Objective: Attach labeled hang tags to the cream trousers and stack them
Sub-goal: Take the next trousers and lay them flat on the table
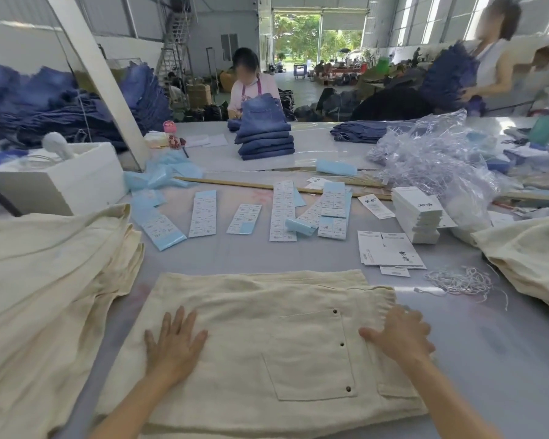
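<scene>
The left hand (171, 346) lies flat on the folded trousers (260, 343), palm down, fingers (179, 318) straight and spread, holding nothing. The right hand (400, 337) rests on the right edge of the same trousers beside the pocket (311, 353), thumb stretched left along the cloth and fingers bent loosely over the edge; they pinch nothing that shows. Both forearms come in from the bottom edge, angled toward each other.

The trousers lie at the near middle of the grey desk (495, 353), three dark studs along the pocket's right side. A stack of cream trousers (45, 296) fills the near left, and another cream heap (526, 258) sits at the right edge. Just beyond the folded pair, to the right, lie a few loose hang tags (390, 251) and a tangle of white strings (457, 282). Farther back a pile of white tags (417, 213) stands, with strips of label stickers (282, 210) on blue backing spread across the middle. A wooden stick (235, 183) crosses behind them, a white box (61, 182) stands at the left, and crumpled clear plastic (435, 160) heaps at the right.

Across the desk a person (251, 87) stands behind a stack of jeans (265, 134). More jeans are piled at far left (45, 106). Another person (492, 58) at far right carries blue cloth. The hall is a high shed with a staircase and an open doorway (317, 36) showing green trees.
</scene>
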The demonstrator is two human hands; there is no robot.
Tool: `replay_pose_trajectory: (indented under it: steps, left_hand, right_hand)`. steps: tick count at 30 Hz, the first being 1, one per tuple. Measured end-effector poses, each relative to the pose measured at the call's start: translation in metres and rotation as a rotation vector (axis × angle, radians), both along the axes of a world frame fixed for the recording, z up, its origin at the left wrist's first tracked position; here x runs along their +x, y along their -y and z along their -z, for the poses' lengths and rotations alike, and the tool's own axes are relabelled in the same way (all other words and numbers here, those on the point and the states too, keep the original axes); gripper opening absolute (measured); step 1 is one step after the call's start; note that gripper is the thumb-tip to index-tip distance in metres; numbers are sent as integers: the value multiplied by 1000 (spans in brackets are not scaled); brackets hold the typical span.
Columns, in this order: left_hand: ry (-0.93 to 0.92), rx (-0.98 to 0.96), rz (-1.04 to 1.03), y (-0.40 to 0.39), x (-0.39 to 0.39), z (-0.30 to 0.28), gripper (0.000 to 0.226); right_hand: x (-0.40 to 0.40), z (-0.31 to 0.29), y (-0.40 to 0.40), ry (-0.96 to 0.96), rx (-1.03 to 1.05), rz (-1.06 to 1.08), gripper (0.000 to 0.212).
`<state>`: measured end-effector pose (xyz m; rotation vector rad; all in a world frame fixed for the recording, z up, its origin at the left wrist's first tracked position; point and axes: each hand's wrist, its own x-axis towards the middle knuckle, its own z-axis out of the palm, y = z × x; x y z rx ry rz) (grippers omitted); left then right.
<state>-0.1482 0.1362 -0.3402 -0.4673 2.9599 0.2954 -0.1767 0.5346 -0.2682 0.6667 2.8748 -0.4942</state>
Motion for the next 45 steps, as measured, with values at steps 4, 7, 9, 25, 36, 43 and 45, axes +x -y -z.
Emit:
replay_pose_trajectory:
  steps: [4, 7, 9, 25, 36, 43, 45]
  left_hand:
    - [-2, 6, -1, -2, 2, -1, 60]
    - [7, -4, -6, -2, 3, 0, 61]
    - [18, -7, -7, -2, 2, 0, 61]
    - [119, 793, 505, -204, -25, -94, 31]
    - [259, 1069, 205, -295, -54, -94, 49]
    - [173, 1016, 349, -288, -53, -81, 8]
    - [164, 1013, 355, -283, -50, -78, 14]
  right_hand:
    - [-3, -3, -5, -18, 49, -61, 86]
    - [-4, -13, -10, -15, 6, -83, 67]
    - [-4, -20, -10, 2, 41, -101, 60]
    - [-9, -19, -16, -217, -559, -62, 30]
    - [2, -34, -15, -92, -834, -122, 33]
    - [28, -8, -48, -251, -878, 99, 35]
    - [33, -1, -58, -312, -666, 113, 27]
